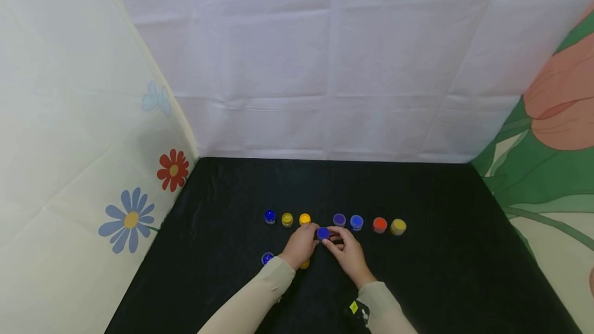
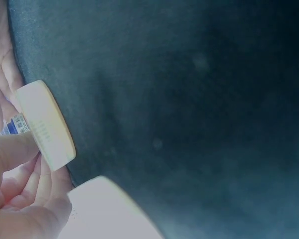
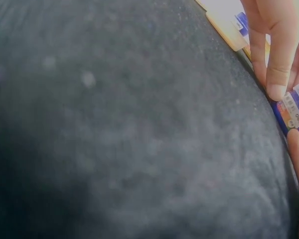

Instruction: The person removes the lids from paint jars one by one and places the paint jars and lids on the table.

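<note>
Both hands meet at a small blue paint jar (image 1: 323,233) near the middle of the black table. My left hand (image 1: 300,246) pinches its left side, and my right hand (image 1: 349,255) has thumb and fingers around its right side. A printed label on the jar (image 3: 291,110) shows between fingertips in the right wrist view. Just beyond the left hand stands an orange jar (image 1: 304,219). Another orange jar (image 1: 304,264) is partly hidden under that hand. By the left cuff sits a second blue jar (image 1: 267,258). Glare washes out the pale jar (image 2: 46,125) in the left wrist view.
A back row holds a dark blue jar (image 1: 270,216), a yellow jar (image 1: 287,220), a purple jar (image 1: 339,220), a lighter blue jar (image 1: 357,222), a red jar (image 1: 379,225) and a pale yellow jar (image 1: 398,227). White cloth (image 1: 325,66) hangs behind the table (image 1: 441,272).
</note>
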The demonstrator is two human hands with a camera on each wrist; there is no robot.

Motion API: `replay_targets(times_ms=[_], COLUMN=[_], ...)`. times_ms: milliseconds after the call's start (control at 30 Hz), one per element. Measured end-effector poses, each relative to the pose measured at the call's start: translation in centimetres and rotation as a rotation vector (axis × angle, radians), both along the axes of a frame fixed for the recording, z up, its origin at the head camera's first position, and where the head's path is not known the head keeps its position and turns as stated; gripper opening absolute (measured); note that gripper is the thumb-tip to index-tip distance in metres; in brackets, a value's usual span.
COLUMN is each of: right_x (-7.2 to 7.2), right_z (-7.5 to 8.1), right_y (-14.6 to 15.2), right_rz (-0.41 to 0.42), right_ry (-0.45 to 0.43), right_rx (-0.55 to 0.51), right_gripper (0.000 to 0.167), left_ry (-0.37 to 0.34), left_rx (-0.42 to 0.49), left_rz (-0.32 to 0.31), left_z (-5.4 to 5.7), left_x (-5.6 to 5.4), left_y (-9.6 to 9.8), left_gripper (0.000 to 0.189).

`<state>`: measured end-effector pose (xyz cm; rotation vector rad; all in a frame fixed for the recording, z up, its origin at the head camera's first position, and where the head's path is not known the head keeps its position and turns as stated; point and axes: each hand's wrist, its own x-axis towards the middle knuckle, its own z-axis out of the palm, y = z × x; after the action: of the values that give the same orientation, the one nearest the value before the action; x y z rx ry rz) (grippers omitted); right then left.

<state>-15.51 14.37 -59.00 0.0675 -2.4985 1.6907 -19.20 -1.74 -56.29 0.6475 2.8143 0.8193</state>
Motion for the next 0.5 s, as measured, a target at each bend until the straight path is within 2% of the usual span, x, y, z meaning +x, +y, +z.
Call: replay_targets(times_ms=[233,400,500], right_x=[0.17,0.26,0.22], right_z=[0.13,0.1,0.08], right_y=[-0.08,-0.04,-0.03], right_rz=[-0.006,0.012,0.012], right_ry=[0.004,0.04,0.032], right_rx=[0.024,0.045,0.035], right_gripper=[0.025,0.028,0.03], left_ry=[0.0,0.007,0.004], left_rx=[-0.011,-0.006,-0.011], left_rz=[0.005,0.005,0.004], left_z=[0.07,0.12,0.15], left_x=[-0.01,-0.01,0.06], left_y=[-0.02,-0.01,0.0], left_gripper=[0.023,0.023,0.023])
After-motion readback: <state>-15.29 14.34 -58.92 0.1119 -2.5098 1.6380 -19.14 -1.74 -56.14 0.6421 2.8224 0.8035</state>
